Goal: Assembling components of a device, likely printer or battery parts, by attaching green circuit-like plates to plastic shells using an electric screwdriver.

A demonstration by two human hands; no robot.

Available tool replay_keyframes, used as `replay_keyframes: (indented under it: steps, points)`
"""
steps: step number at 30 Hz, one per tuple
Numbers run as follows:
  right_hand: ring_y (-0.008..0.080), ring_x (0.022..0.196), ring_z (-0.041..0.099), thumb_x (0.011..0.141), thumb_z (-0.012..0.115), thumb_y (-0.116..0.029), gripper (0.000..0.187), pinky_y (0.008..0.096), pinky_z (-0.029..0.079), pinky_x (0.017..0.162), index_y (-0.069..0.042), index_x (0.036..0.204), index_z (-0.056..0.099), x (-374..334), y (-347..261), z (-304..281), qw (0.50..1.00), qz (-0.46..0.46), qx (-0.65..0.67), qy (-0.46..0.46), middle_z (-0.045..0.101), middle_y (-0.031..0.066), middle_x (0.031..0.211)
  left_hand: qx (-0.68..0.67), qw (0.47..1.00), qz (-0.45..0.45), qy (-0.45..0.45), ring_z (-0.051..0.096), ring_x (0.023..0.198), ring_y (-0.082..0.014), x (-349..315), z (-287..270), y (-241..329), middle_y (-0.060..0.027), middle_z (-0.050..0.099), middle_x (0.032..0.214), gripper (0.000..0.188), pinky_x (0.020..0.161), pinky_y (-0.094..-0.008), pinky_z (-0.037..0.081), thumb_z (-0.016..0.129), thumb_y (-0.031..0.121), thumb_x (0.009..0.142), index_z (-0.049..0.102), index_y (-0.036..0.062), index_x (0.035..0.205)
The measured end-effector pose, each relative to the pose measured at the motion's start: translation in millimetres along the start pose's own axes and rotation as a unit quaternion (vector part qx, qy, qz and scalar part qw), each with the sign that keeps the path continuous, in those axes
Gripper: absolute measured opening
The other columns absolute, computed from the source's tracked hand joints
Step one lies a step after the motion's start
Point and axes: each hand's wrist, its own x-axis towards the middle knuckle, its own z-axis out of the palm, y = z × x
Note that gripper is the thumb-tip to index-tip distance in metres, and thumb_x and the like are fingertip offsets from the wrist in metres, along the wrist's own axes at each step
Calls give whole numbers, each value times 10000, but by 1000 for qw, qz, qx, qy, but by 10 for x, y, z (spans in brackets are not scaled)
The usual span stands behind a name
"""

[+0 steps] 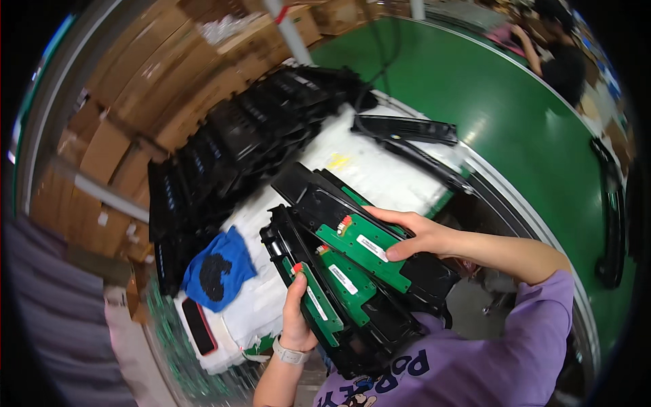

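Between my two hands is a bundle of several long black plastic housings (324, 207), fanned out and tilted. Green circuit boards (371, 263) with white labels and small red-and-white connectors are fixed in them. My left hand (297, 317), with a pale band on its wrist, grips the left side of the bundle, thumb on the edge by a board. On the right, my right hand (415, 236) is closed round the uppermost housing, its thumb pressed on the board near the label. Fingers under the bundle are hidden on both sides.
A long row of black housings (234, 132) lines the white-covered table (278, 193). Two loose black pieces (407, 129) lie at its far right. A blue cloth (230, 261) with a dark patch and a phone (198, 327) lie left. Beyond is a green conveyor (461, 74); a person (566, 57) sits there.
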Motion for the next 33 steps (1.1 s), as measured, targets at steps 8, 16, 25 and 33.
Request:
replay_keyframes:
  steps: [8, 16, 25, 33]
  points:
    - [196, 1275, 363, 761, 710, -194, 859, 294, 281, 1051, 18, 1426, 209, -1058, -239, -623, 955, -180, -15, 236, 351, 145, 1414, 201, 963, -76, -162, 608, 978, -227, 923, 1389, 31, -86, 605, 1126, 461, 860, -379, 502, 519, 392, 890, 522, 84, 1234]
    - [222, 1175, 473, 705, 727, -289, 888, 296, 369, 973, 1, 1412, 275, -2277, -180, -2301, 813, -214, -165, 515, 442, 177, 1336, 255, 889, -119, -360, 627, 814, -167, 2698, 3280, -1345, -20, 657, 954, 387, 743, -305, 513, 656, 409, 814, 623, 128, 1078]
    - [400, 1112, 493, 877, 484, -466, 525, 410, 387, 963, -99, 1250, 534, -2622, -155, -2921, 538, 26, -391, 746, 501, 296, 1169, 404, 879, 32, -250, 635, 844, -219, 4268, 3738, -2106, -104, 664, 983, 529, 771, -320, 484, 591, 494, 824, 660, 3, 1008]
    - [84, 730, 578, 875, 551, -116, 174, 202, 438, 667, 39, 895, 627, -2548, -717, -1765, 542, -372, -233, 716, 612, 49, 789, 629, 696, 250, -241, 532, 1136, -320, 4015, 3708, -1916, -205, 589, 1171, 635, 966, -363, 383, 387, 535, 921, 560, -19, 1178]
